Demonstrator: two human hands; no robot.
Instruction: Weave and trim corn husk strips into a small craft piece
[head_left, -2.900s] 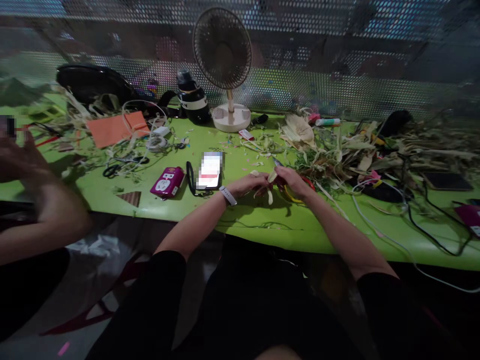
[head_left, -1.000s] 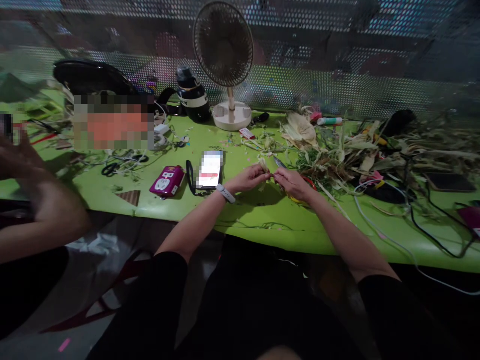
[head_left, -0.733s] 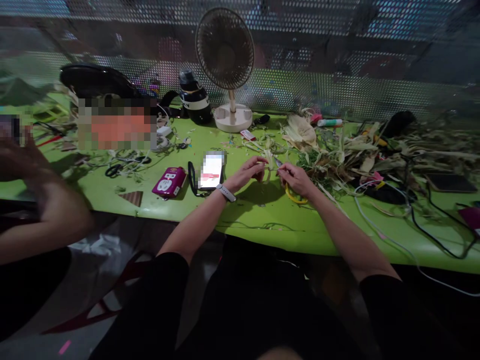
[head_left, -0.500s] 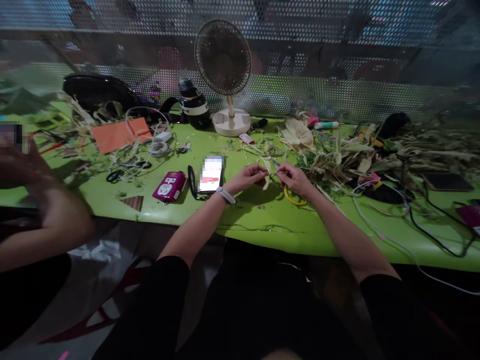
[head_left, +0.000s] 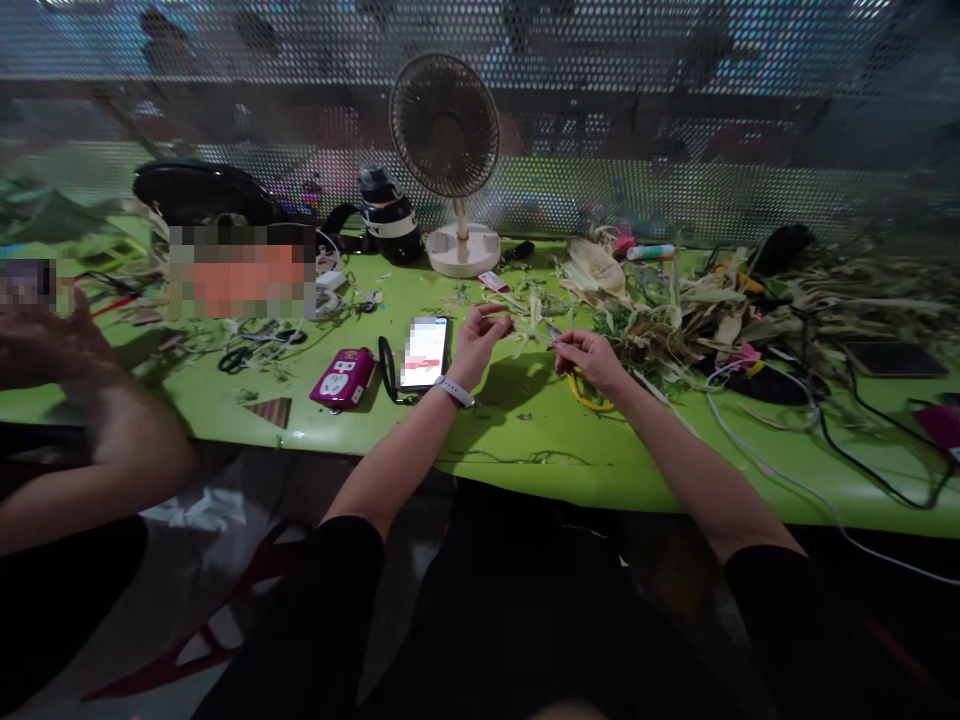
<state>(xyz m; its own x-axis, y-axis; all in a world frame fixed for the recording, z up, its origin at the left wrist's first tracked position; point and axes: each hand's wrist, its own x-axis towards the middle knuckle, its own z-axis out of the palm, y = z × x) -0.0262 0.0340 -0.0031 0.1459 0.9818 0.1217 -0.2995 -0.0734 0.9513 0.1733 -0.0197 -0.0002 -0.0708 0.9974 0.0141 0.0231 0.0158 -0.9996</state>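
Note:
My left hand (head_left: 475,346) is raised over the green table (head_left: 525,440), its fingertips pinching a thin pale strip of corn husk (head_left: 525,325). My right hand (head_left: 589,354) holds the other end of the strip near a small pointed tool tip, and yellow-handled scissors (head_left: 583,392) lie just under it. A watch sits on my left wrist. A phone (head_left: 424,351) lies to the left of my left hand.
A heap of dried corn husks (head_left: 697,300) covers the right half of the table, with cables and a dark phone (head_left: 892,360). A small fan (head_left: 450,160), a dark bottle (head_left: 386,215), a pink power strip (head_left: 341,377) and black scissors (head_left: 240,355) stand further left. Another person's arm (head_left: 82,400) is at the left.
My hands have drawn apart while holding the husk strip, and my left hand has lifted and moved left. The view has tilted slightly downward.

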